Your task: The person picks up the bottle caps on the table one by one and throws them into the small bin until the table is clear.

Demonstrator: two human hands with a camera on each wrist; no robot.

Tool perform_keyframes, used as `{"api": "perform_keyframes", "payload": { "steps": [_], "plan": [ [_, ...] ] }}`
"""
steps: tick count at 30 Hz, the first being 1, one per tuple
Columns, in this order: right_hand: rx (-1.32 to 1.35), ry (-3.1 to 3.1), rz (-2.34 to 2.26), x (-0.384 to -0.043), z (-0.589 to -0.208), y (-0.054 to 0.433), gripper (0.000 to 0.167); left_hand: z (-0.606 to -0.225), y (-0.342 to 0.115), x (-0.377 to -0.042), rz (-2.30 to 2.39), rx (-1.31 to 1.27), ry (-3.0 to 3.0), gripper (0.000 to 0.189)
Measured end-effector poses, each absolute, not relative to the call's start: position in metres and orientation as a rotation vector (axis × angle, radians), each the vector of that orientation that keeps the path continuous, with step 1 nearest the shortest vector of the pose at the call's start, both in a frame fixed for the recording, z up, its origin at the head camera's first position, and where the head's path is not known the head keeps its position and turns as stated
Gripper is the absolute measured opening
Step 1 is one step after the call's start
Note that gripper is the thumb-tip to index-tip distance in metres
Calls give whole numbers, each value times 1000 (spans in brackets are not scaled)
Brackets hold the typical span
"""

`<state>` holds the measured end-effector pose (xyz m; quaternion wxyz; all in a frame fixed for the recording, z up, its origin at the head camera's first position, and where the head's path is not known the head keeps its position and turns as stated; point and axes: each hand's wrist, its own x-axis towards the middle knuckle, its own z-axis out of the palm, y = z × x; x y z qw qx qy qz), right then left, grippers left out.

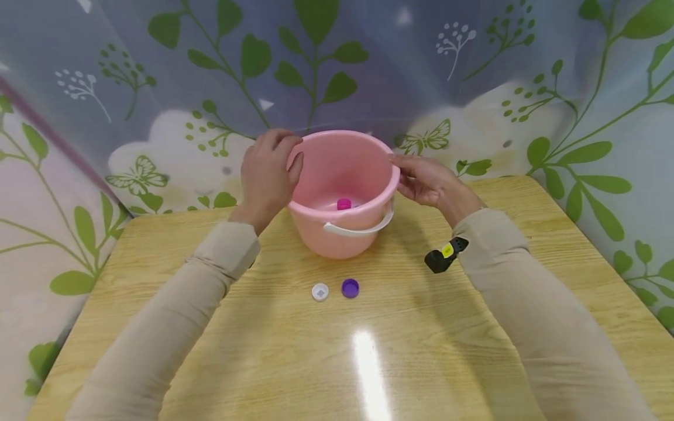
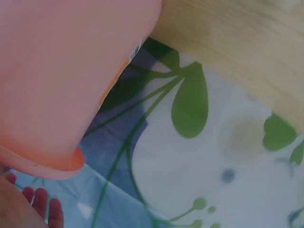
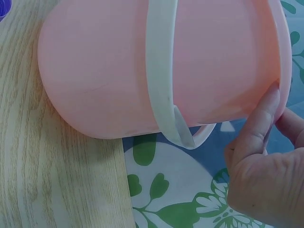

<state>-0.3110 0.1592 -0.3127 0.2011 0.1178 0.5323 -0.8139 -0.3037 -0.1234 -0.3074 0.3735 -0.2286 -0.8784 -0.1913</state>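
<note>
A pink bucket with a white handle stands upright at the back of the table. My right hand pinches its rim on the right; the right wrist view shows the thumb and a finger at the rim. At the left rim is my left hand, its fingers loose beside the rim in the left wrist view. Inside the bucket lies a bright pink cap, with something small partly hidden beside it. A white cap and a purple cap lie in front.
The wooden table ends at the back against a leaf-patterned cloth. Similar cloth hangs at both sides. A black strapped device sits at the right wrist.
</note>
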Motion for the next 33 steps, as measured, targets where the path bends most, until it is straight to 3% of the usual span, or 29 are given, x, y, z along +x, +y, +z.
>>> {"api": "perform_keyframes", "payload": {
  "steps": [7,17,22,33],
  "plan": [
    [341,1513,-2271,-311,-312,157,22,-321,-136,-299,-806,-303,-2195,27],
    [356,1522,-2266,-309,-310,158,22,-371,-174,-259,-892,-161,-2442,36],
    [349,1525,-2264,-310,-310,159,24,-395,-175,-232,-865,-287,-2745,39],
    [336,1502,-2263,-311,-312,158,31,-424,-144,-195,-773,-835,-3034,47]
  ]
}}
